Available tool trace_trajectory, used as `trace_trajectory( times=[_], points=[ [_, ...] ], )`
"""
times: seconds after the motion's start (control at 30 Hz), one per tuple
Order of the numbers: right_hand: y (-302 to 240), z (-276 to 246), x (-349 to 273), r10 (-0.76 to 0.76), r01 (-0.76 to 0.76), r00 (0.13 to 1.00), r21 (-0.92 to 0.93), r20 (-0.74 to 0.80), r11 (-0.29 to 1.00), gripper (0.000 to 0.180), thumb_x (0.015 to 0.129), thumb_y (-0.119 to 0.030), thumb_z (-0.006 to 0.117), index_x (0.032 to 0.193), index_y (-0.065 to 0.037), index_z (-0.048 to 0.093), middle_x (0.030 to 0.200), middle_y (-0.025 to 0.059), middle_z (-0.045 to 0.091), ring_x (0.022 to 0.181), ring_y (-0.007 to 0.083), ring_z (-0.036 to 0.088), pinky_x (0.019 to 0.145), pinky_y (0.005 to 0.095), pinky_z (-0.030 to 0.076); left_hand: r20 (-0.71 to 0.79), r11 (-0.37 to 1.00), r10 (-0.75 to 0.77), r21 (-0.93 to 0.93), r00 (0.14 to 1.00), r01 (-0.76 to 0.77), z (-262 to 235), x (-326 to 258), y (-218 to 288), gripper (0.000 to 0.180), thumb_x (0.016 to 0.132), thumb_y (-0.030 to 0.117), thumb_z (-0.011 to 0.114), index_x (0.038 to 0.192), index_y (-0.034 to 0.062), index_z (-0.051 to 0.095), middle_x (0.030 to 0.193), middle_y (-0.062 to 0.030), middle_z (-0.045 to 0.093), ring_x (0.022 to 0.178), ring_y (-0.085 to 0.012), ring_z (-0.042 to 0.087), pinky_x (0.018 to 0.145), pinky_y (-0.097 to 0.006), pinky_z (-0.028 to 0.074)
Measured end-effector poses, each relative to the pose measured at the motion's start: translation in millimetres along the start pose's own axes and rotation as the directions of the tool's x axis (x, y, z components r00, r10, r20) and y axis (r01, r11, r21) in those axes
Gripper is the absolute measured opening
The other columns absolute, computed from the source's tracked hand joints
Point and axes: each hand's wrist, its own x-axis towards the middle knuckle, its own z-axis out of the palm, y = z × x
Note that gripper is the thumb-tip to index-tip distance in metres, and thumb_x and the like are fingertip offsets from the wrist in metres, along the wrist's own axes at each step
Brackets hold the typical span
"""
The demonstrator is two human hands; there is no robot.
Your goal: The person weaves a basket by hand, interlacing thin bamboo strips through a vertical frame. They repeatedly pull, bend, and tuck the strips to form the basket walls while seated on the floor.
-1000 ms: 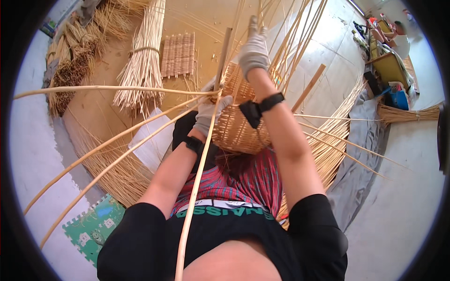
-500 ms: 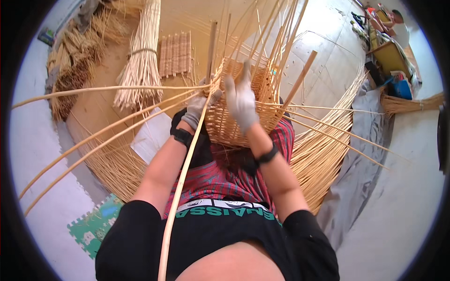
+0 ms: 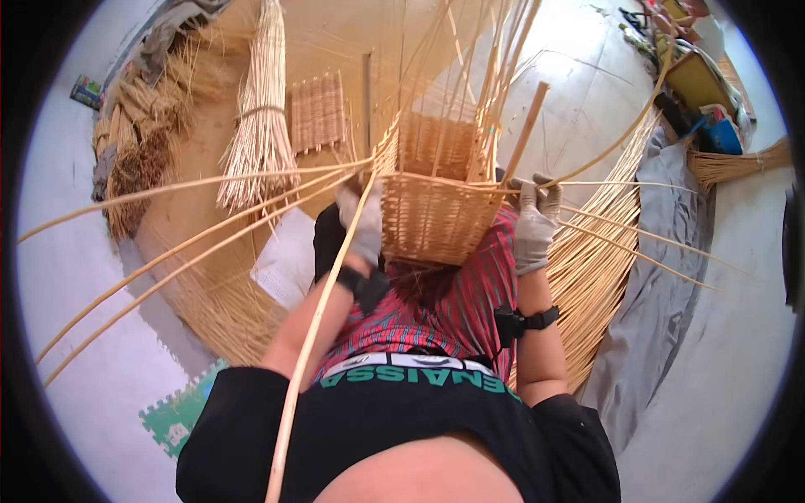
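Note:
A half-woven wicker basket (image 3: 440, 220) rests on my lap, its upright stakes rising from the far sides. My left hand (image 3: 360, 222), in a pale glove, grips the basket's left corner, where several rods meet; its fingertips are partly hidden. Just right of the basket, my gloved right hand (image 3: 537, 226) pinches a long pale rod (image 3: 625, 155) that arcs up toward the far right. One thick rod (image 3: 323, 306) runs from the left corner down across my left forearm. Other rods (image 3: 197, 222) stick out to the left. A wooden stick (image 3: 527, 134) stands at the basket's right side.
A tied bundle of rods (image 3: 256, 138) and a small woven panel (image 3: 318, 113) lie beyond on the left. Loose rods (image 3: 599, 260) spread along my right over grey cloth (image 3: 658, 251). Rough dried bundles (image 3: 138, 159) line the far left. A blue container (image 3: 723, 134) sits far right.
My right hand has moved from inside the basket out to its right side, now with a rod in its fingers. My left hand has shifted slightly lower at the left corner.

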Motion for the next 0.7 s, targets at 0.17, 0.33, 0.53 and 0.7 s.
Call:
trace_trajectory(
  times=[0.17, 0.33, 0.53, 0.7],
  points=[
    [-9.2, 11.2, 14.9, 0.099, -0.099, 0.994, -0.005, 0.05, 0.995, 0.019, 0.102, -0.007, 0.061, 0.114, -0.011, 0.049, 0.094, 0.0131, 0.074, 0.081, 0.015, 0.072, 0.053, 0.0238, 0.054, 0.514, 0.837, 0.157, 0.383, 0.843, -0.39, 34.3, -9.4, 25.3, 0.017, 0.102, 0.014, 0.06, 0.116, 0.0054, 0.062, 0.114, -0.0119, 0.068, 0.09, -0.0183, 0.067, 0.077, -0.031, 0.055],
    [-5.4, 40.5, 46.8, -0.038, 0.093, 0.977, -0.258, 0.212, 0.962, 0.021, 0.099, -0.003, 0.06, 0.117, -0.012, 0.054, 0.115, 0.0124, 0.072, 0.102, 0.0191, 0.07, 0.076, 0.0273, 0.058, 0.604, 0.723, -0.605, 0.689, 0.518, 0.041, 64.7, 34.2, 48.0, 0.031, 0.104, 0.033, 0.059, 0.11, 0.0033, 0.064, 0.088, -0.0087, 0.071, 0.061, -0.0153, 0.069, 0.056, -0.03, 0.056],
    [-28.2, 149.0, 127.7, -0.167, 0.527, 0.838, -0.689, 0.52, 0.498, 0.075, 0.087, -0.003, 0.071, 0.153, -0.023, 0.043, 0.16, 0.0229, 0.035, 0.134, 0.039, 0.052, 0.106, 0.0454, 0.048, 0.46, 0.719, -0.527, 0.69, 0.715, 0.086, 74.6, 7.3, 49.2, 0.05, 0.104, 0.05, 0.053, 0.1, 0.0024, 0.067, 0.064, -0.0095, 0.067, 0.052, -0.0155, 0.068, 0.051, -0.029, 0.054],
    [-19.7, 32.7, 78.0, -0.425, 0.547, 0.837, -0.512, 0.345, 0.662, 0.054, 0.095, -0.008, 0.063, 0.144, -0.013, 0.041, 0.124, 0.0235, 0.06, 0.1, 0.0304, 0.066, 0.081, 0.0377, 0.056, 0.473, 0.719, -0.591, 0.677, 0.653, 0.16, 81.5, 20.9, 54.3, 0.037, 0.098, 0.041, 0.068, 0.09, 0.0049, 0.065, 0.064, -0.0085, 0.067, 0.053, -0.0159, 0.068, 0.049, -0.03, 0.055]
  ],
)
